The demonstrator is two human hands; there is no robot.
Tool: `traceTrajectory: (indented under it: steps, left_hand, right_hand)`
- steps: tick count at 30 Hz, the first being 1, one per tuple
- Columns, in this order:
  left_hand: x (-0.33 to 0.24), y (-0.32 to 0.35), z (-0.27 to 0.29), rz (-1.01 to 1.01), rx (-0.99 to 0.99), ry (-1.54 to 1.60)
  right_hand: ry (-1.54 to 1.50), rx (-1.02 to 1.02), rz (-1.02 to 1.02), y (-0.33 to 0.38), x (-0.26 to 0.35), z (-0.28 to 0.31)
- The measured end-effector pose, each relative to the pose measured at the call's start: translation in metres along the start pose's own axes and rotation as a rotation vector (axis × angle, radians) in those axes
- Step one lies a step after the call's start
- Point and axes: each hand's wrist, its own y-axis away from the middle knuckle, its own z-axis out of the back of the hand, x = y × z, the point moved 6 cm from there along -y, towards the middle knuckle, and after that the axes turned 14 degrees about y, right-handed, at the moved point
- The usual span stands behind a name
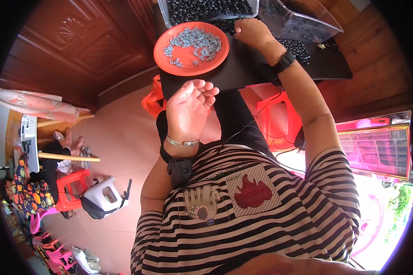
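My left hand (190, 110) is raised palm up just off the table's near edge, its fingers loosely curled and apart. Nothing shows in that palm. On the dark table (250, 66) lies an orange-red plate (191, 70) with many small shiny silver-blue metal pieces (195, 39) spread on it. To the plate's right, my right hand (253, 32) reaches to loose small black pieces (298, 49) shaped like round caps or beads. Its fingers are bent together, and their tips and anything between them are hidden.
Behind the plate stands a clear tray (165, 13) of black pieces; a tilted clear bin (319, 19) is at the back right. Red stools (280, 117) stand under the table and at left. Another person sits far left, near a grey-white stool (103, 197). A cable hangs by my right wrist.
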Motion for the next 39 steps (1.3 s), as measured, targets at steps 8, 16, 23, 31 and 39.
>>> traceTrajectory:
  steps: [8,16,23,31,39]
  left_hand:
    - [0.002,-0.004,0.003,0.002,0.007,-0.022]
    - [0.002,-0.012,-0.024,-0.013,0.070,-0.148]
    - [0.002,-0.007,-0.015,-0.089,0.109,-0.152]
    - [-0.006,0.001,-0.005,-0.084,0.290,-0.124]
    - [-0.006,0.004,-0.003,-0.081,0.241,-0.154]
  right_hand:
    - [-0.423,-0.097,0.060,0.013,0.003,0.024]
    - [-0.947,-0.265,0.303,0.099,0.104,0.123]
    - [-0.836,-0.397,0.347,0.112,0.125,0.113]
    - [-0.958,-0.413,0.401,0.114,0.127,0.111]
    - [-1.006,-0.330,0.370,0.117,0.136,0.107]
